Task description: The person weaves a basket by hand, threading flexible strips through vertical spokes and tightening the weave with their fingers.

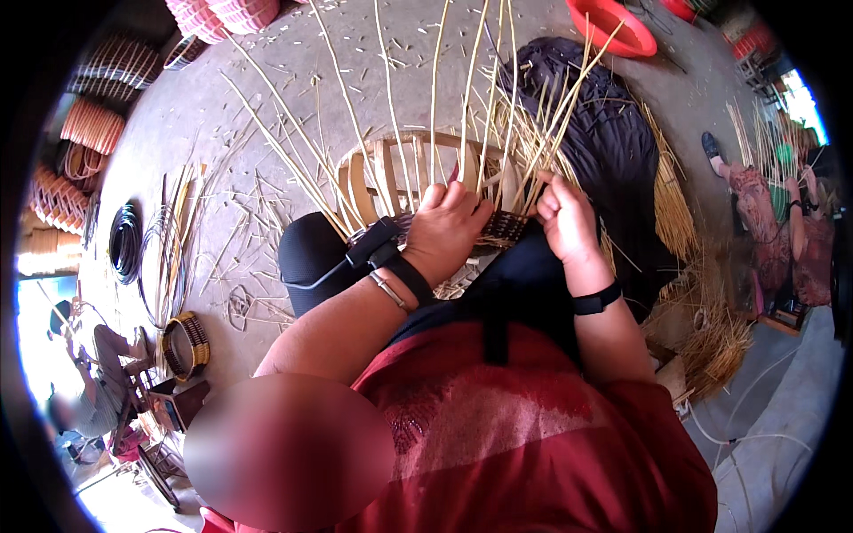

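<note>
An unfinished basket (505,229) with a dark woven band rests across my lap. Long pale rods (388,75) stand up and fan outward from it, and broad curved slats (384,173) form its far side. My left hand (447,229) grips the woven band near the middle, its fingers bent over the edge. At the basket's right end, my right hand (566,220) is closed with thumb and forefinger pinched beside a cluster of rods (540,151). The exact strand between those fingers is too small to make out.
Dark cloth (586,133) covers a bundle of straw-coloured rods (671,191) to the right. A red basin (613,27) lies beyond. Cut bits litter the floor. Leftward are a black coil (125,242), a small round basket (186,345) and stacked baskets (91,126). Other people sit at both sides.
</note>
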`<act>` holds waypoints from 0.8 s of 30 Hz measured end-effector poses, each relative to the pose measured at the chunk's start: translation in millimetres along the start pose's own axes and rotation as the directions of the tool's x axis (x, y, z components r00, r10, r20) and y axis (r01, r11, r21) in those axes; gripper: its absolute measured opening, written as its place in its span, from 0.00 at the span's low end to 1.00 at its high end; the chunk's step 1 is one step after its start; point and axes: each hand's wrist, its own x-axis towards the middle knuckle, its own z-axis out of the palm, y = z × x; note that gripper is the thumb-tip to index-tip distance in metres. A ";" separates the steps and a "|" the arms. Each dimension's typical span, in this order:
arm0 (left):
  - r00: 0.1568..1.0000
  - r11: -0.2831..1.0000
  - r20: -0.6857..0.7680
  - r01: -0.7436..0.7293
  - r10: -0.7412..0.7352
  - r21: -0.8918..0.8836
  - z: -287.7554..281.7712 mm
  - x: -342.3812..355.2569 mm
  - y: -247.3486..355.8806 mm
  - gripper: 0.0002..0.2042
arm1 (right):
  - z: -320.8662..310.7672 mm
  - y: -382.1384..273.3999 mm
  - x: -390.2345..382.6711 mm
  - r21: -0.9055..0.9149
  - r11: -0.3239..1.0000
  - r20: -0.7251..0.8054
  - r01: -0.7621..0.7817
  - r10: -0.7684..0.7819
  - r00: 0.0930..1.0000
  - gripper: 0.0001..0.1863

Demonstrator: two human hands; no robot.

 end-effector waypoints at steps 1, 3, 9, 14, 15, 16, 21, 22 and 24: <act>1.000 1.000 0.011 -0.017 0.017 -0.019 -9.4 0.8 -2.1 0.26 | 1.6 -7.9 3.8 0.115 0.993 0.073 -0.014 0.006 0.997 0.16; 0.996 0.994 0.080 0.023 -0.032 0.105 -32.9 -4.0 -13.9 0.31 | 29.7 -39.7 2.4 0.226 0.974 0.177 0.018 -0.059 0.982 0.18; 0.950 0.886 -0.019 0.284 -0.313 -0.365 -102.3 -47.6 -79.5 0.32 | 115.1 -77.1 -34.0 0.315 0.934 0.717 0.167 -0.349 0.604 0.19; 0.916 0.840 -0.024 0.356 -0.400 -0.410 -58.8 -81.9 -79.5 0.35 | 129.6 -52.6 -30.8 0.039 0.968 0.804 0.248 -0.178 0.568 0.17; 0.907 0.818 0.023 0.390 -0.420 -0.422 -68.2 -79.1 -76.5 0.35 | 121.8 -64.9 -27.4 0.001 0.961 0.778 0.277 -0.175 0.604 0.16; 0.929 0.864 -0.049 0.320 -0.366 -0.388 -74.8 -71.3 -70.6 0.35 | 104.4 -71.2 -13.9 -0.051 0.952 0.739 0.302 -0.167 0.653 0.16; 0.958 0.913 -0.054 0.250 -0.281 -0.321 -67.4 -56.8 -61.2 0.34 | 65.0 -34.7 14.6 0.077 0.997 0.307 0.024 -0.047 0.951 0.15; 0.956 0.879 0.025 0.280 -0.293 -0.387 -70.9 -54.2 -66.4 0.34 | 66.2 -34.8 13.1 0.088 0.995 0.288 0.040 -0.064 0.956 0.16; 0.985 0.844 -0.024 0.132 -0.169 -0.520 -81.9 -51.5 -85.8 0.32 | 68.0 -36.1 11.1 0.091 0.995 0.264 0.039 -0.062 0.962 0.15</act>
